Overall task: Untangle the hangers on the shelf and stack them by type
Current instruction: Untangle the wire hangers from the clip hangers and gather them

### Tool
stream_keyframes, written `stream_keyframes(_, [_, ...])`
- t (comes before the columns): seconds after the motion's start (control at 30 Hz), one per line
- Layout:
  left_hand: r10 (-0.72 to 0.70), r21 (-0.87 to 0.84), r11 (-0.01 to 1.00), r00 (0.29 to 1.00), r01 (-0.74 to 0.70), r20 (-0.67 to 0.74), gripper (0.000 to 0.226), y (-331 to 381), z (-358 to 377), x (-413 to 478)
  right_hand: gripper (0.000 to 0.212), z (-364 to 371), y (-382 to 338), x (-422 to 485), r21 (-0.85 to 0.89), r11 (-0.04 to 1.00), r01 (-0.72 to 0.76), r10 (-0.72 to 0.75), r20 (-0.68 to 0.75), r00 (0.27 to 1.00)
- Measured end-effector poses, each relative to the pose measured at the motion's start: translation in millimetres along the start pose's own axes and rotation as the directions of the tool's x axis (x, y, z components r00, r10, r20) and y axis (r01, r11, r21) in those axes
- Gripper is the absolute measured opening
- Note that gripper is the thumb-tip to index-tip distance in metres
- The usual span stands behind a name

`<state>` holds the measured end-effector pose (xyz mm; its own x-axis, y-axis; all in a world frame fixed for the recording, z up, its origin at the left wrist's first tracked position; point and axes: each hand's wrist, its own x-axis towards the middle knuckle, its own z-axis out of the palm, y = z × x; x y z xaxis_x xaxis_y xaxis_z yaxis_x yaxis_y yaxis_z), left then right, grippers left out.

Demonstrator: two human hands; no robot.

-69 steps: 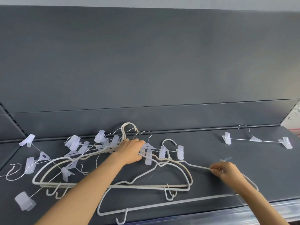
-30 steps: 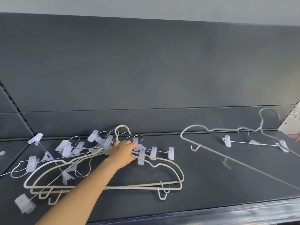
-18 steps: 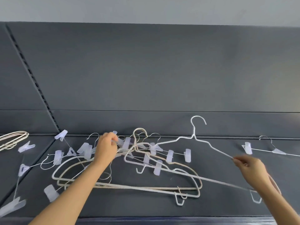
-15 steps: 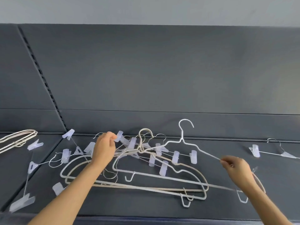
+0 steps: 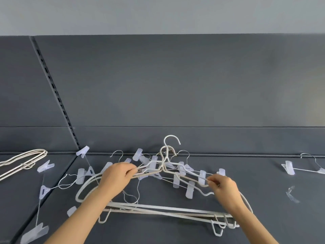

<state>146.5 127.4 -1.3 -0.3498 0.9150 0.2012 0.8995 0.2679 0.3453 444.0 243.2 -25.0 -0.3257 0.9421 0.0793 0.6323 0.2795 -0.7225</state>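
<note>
A tangle of hangers lies on the dark grey shelf. Three white coat hangers overlap in the middle, their hooks bunched at the back. Thin wire clip hangers with clear plastic clips are woven through them. My left hand pinches the left shoulder of a white coat hanger near the neck. My right hand pinches the right shoulder of a white coat hanger among the clips.
A stack of white coat hangers lies on the neighbouring shelf at far left. One clip hanger lies alone at far right. More clip hangers trail off the pile's left side. A clear plastic piece lies right of the pile.
The white coat hanger my right hand carried has come down onto the other white coat hangers, its hook lined up with theirs. My left hand moved right to grip a hanger's shoulder.
</note>
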Motion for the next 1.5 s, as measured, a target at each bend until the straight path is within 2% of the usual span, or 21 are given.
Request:
stream_keyframes(0.1, [-0.027,0.023,0.999,0.994,0.025,0.103,0.02,-16.8,1.8,-5.3,0.015,18.2,-4.0,-5.6,-0.115,0.992,0.05,-0.047,0.024,0.999])
stream_keyframes(0.17, [-0.023,0.081,0.997,0.993,0.014,0.112,0.027,-19.7,5.7,-5.3,0.013,28.3,-3.7,-7.2,-0.279,0.958,0.069,-0.076,-0.012,0.997])
stream_keyframes(0.23, [-0.022,0.124,0.992,0.988,0.003,0.154,0.034,-17.4,8.4,-1.2,0.019,35.6,-3.4,-6.2,-0.403,0.911,0.091,-0.126,-0.061,0.99])
stream_keyframes(0.33, [-0.022,0.199,0.98,0.981,-0.018,0.194,0.029,-10.1,10.2,4.6,0.04,46.0,-9.4,1.2,-0.53,0.83,0.172,-0.221,-0.03,0.975])
stream_keyframes(0.4, [-0.03,0.219,0.976,0.983,-0.01,0.179,0.022,-9.4,9.7,7.3,0.032,53.3,-14.1,5.7,-0.594,0.78,0.195,-0.242,0.001,0.97])
stream_keyframes(0.47, [-0.032,0.219,0.976,0.983,-0.008,0.18,0.017,-10.5,11.2,10.9,0.014,57.3,-16.8,8.2,-0.573,0.804,0.159,-0.18,0.021,0.983])
stream_keyframes(0.5, [-0.026,0.217,0.976,0.983,-0.013,0.179,0.014,-11.2,12.3,12.5,0.012,58.7,-16.2,8.9,-0.562,0.815,0.141,-0.162,0.013,0.987])
stream_keyframes(0.67, [-0.057,0.072,0.997,0.976,0.042,0.211,0.021,-9.6,6.9,13.3,0.018,48.4,-12.7,12.2,-0.454,0.88,0.141,-0.165,-0.013,0.986])
stream_keyframes(0.8, [-0.039,0.019,0.999,0.988,0.037,0.147,0.016,3.7,-17.4,14.4,0.021,31.8,-18.0,15.5,-0.342,0.929,0.14,-0.161,-0.033,0.986])
stream_keyframes(1.03, [-0.068,-0.087,0.993,0.991,0.078,0.114,0.016,29.2,-47.2,8.6,0.022,6.4,-34.0,14.0,-0.296,0.945,0.136,-0.154,-0.037,0.987])
stream_keyframes(1.2, [-0.081,-0.206,0.973,0.991,0.1,0.102,0.031,31.0,-58.6,-3.2,0.022,-15.6,-49.7,2.8,-0.184,0.965,0.185,-0.195,-0.035,0.98])
stream_keyframes(1.37, [-0.105,-0.262,0.958,0.993,0.113,0.044,0.022,32.5,-70.8,-19.4,0.017,-27.8,-59.9,0.1,-0.172,0.958,0.231,-0.239,-0.026,0.971])
stream_keyframes(1.5, [-0.141,-0.259,0.957,0.989,0.127,-0.034,0.006,33.1,-78.0,-18.6,0.018,-24.8,-69.9,7.2,-0.139,0.953,0.27,-0.278,-0.042,0.96])
